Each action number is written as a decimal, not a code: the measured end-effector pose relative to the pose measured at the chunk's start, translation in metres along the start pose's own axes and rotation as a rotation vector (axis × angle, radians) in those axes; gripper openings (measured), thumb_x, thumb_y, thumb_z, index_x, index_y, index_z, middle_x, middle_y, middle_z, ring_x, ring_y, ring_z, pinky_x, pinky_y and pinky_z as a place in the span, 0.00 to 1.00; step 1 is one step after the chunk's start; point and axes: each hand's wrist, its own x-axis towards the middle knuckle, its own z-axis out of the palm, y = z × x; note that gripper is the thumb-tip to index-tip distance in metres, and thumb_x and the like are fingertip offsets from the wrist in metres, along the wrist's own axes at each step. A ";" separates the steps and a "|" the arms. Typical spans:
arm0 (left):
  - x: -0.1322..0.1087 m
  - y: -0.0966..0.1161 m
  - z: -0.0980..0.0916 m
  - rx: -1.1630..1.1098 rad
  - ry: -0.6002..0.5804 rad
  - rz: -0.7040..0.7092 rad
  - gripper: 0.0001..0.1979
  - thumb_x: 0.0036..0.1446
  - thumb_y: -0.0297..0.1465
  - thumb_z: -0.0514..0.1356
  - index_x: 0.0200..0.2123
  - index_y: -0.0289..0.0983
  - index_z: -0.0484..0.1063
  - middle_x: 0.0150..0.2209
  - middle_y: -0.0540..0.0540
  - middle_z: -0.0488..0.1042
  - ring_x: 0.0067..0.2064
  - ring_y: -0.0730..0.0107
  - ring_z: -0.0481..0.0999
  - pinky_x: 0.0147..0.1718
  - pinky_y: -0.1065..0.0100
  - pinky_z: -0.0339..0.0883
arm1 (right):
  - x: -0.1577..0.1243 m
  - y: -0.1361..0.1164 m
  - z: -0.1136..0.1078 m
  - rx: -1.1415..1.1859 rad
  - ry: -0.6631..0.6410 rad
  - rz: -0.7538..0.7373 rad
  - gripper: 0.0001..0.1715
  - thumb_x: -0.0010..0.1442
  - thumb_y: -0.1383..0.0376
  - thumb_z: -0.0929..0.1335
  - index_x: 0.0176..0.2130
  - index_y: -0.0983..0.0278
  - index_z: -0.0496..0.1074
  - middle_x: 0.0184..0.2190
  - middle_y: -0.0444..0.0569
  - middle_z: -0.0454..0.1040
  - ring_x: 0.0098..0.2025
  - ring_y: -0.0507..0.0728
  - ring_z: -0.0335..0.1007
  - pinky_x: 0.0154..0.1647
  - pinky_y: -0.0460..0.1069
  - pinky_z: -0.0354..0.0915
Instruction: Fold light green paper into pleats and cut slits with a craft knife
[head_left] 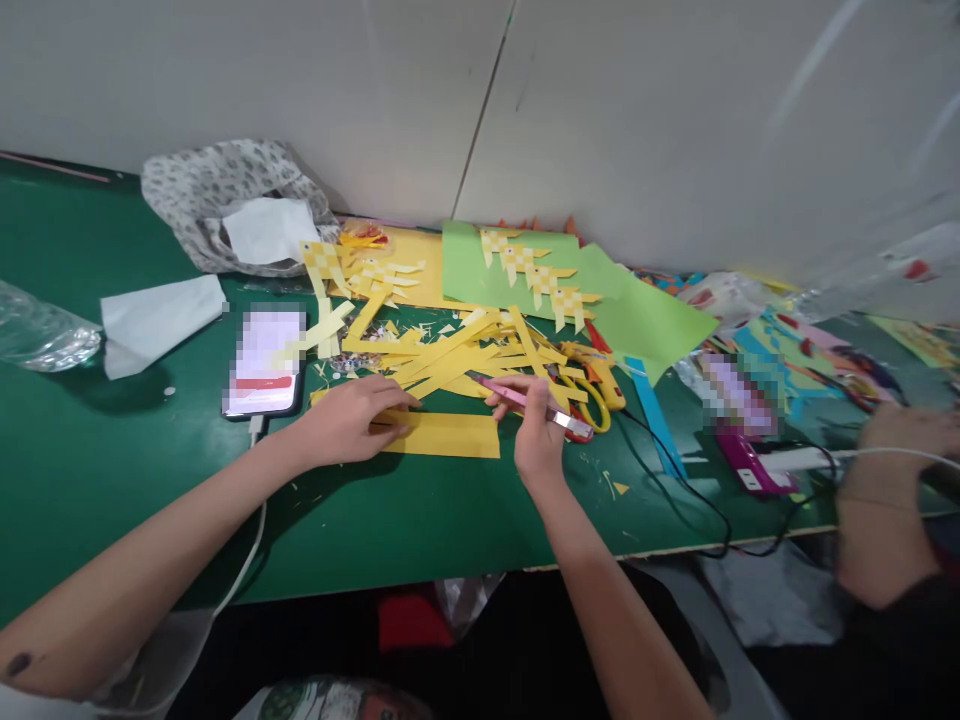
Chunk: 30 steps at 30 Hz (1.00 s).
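Note:
A wide yellow paper strip (pixel 457 436) lies flat on the green table in front of me. My left hand (pixel 351 418) holds its left part down, with bent fingers and the thumb resting on it. Pink and slim, a craft knife (pixel 517 396) is gripped in my right hand (pixel 538 428), just off the strip's right end. The knife's tip points up and left, over a heap of cut yellow strips (pixel 450 365). Several woven yellow paper figures (pixel 529 270) lie behind the heap, on green paper sheets (pixel 637 305).
A phone (pixel 264 362) on a white cable lies at the left, near a patterned cloth bag (pixel 217 200). To the right are a yellow glue gun (pixel 600 375), a blue strip (pixel 654 415) and a purple power socket (pixel 750 462). Another person's arm (pixel 881 510) rests at the far right.

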 end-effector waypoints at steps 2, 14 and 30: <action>0.000 0.000 -0.001 -0.007 -0.021 -0.007 0.14 0.58 0.33 0.56 0.47 0.36 0.70 0.44 0.42 0.74 0.46 0.59 0.72 0.43 0.60 0.68 | -0.003 -0.002 0.008 0.145 -0.016 0.123 0.16 0.59 0.52 0.66 0.32 0.62 0.71 0.24 0.44 0.74 0.23 0.51 0.68 0.28 0.48 0.67; 0.002 -0.003 0.001 -0.062 -0.029 -0.008 0.11 0.62 0.30 0.51 0.42 0.35 0.72 0.36 0.43 0.72 0.40 0.63 0.72 0.35 0.64 0.66 | -0.030 -0.005 0.034 0.307 -0.199 0.398 0.17 0.44 0.57 0.76 0.24 0.63 0.68 0.20 0.43 0.73 0.22 0.51 0.69 0.24 0.47 0.68; 0.003 -0.006 -0.002 -0.099 -0.078 0.022 0.11 0.60 0.30 0.54 0.44 0.37 0.73 0.38 0.44 0.74 0.41 0.64 0.72 0.38 0.65 0.64 | -0.021 0.005 0.041 0.172 -0.265 0.313 0.16 0.46 0.56 0.75 0.24 0.63 0.70 0.20 0.44 0.72 0.21 0.51 0.65 0.22 0.47 0.60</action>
